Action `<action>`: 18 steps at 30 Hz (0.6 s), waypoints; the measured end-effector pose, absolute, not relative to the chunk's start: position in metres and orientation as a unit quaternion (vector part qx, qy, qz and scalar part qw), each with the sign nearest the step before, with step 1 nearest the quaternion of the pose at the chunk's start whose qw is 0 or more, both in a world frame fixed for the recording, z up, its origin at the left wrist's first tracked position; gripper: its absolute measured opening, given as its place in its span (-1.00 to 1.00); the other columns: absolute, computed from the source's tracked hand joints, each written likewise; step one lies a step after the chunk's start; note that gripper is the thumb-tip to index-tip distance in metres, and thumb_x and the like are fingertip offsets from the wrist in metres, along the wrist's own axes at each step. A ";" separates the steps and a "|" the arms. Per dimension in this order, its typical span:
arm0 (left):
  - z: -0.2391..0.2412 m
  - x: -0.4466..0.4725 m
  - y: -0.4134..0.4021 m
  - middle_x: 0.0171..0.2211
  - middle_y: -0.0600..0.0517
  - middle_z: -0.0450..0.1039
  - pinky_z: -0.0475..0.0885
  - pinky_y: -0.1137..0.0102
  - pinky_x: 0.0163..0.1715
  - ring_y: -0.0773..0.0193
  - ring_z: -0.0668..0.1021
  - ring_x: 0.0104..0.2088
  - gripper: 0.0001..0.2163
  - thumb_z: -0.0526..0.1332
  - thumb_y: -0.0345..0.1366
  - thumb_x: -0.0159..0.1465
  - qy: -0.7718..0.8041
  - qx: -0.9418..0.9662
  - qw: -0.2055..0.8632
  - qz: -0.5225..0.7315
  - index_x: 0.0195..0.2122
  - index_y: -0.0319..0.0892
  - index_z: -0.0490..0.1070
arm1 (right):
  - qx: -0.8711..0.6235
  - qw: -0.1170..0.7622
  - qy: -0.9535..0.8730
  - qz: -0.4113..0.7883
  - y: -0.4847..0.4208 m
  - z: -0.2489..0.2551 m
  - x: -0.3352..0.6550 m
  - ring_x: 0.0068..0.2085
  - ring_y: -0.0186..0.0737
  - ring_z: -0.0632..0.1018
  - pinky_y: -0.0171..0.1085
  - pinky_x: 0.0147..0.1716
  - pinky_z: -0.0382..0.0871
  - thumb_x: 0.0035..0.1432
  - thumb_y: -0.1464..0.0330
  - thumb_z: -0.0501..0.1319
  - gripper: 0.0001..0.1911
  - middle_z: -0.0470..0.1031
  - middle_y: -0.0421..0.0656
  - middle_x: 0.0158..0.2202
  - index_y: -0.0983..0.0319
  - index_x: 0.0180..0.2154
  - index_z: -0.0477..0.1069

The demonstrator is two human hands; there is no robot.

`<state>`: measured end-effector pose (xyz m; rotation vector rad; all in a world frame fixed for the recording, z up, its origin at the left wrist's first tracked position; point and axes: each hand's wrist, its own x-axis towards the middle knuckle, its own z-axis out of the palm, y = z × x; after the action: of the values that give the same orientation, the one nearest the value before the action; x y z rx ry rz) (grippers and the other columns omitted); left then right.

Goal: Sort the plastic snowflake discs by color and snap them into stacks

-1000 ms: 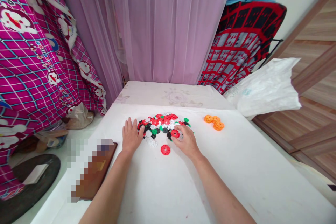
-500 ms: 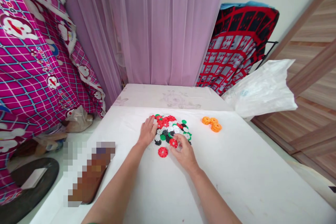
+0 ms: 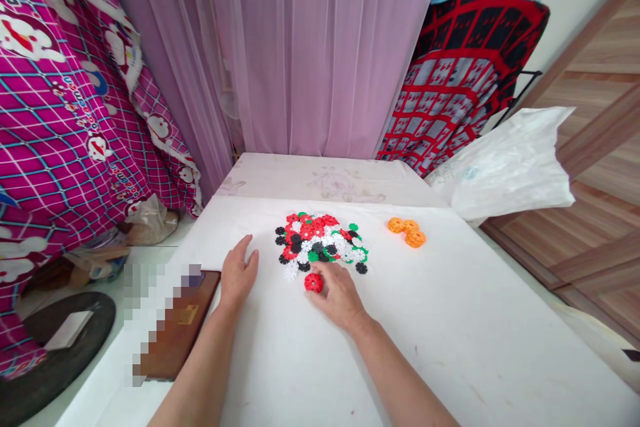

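My right hand (image 3: 339,293) has its thumb and fingers closed around the edge of a red notched plastic disc (image 3: 313,282), low over the table just in front of the pile. Whether a second red disc lies under it I cannot tell. To the left, my left hand (image 3: 240,273) hangs near the tabletop, fingers apart and holding nothing. Between and beyond the hands spreads a pile of snowflake-like discs (image 3: 320,240) in red, white, black and green. A small group of orange discs (image 3: 407,230) lies to the right of the pile.
The white table (image 3: 450,320) carries a brown wallet-like case (image 3: 175,333), partly pixelated, at its left edge. A white plastic bag (image 3: 510,167) stands at the right back edge. Curtains (image 3: 320,47) hang behind, and a pink patterned cloth (image 3: 100,113) is at the left.
My left hand has drawn back leftward from the pile. The right hand has carried its red disc left to where a single red disc lay; that one no longer shows separately.
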<state>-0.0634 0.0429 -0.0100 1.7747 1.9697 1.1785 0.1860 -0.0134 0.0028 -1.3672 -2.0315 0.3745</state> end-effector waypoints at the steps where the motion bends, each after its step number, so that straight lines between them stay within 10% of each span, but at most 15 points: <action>1: -0.010 -0.063 0.044 0.13 -0.12 0.43 0.28 0.07 0.21 0.05 0.46 0.13 -0.59 0.10 -0.22 0.25 0.674 0.608 0.119 0.402 0.12 -0.16 0.38 | -0.520 0.322 -0.778 0.144 -0.013 0.003 0.186 -0.07 -0.11 0.50 -0.11 -0.05 0.30 0.00 0.37 0.29 -0.54 0.54 -0.13 -0.11 0.18 -0.01 0.34; 18: -0.010 -0.061 0.044 0.13 -0.12 0.44 0.19 -0.01 0.24 0.04 0.48 0.12 -0.60 0.05 -0.24 0.27 0.678 0.646 0.084 0.341 0.10 -0.17 0.39 | -0.536 0.305 -0.780 0.109 -0.014 0.005 0.185 -0.11 -0.11 0.47 -0.16 -0.08 0.23 -0.01 0.37 0.26 -0.61 0.54 -0.16 -0.15 0.18 -0.07 0.40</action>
<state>-0.0612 0.0444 -0.0099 1.9276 2.0218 1.0159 0.1847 -0.0137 0.0054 -1.4185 -2.0651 0.2875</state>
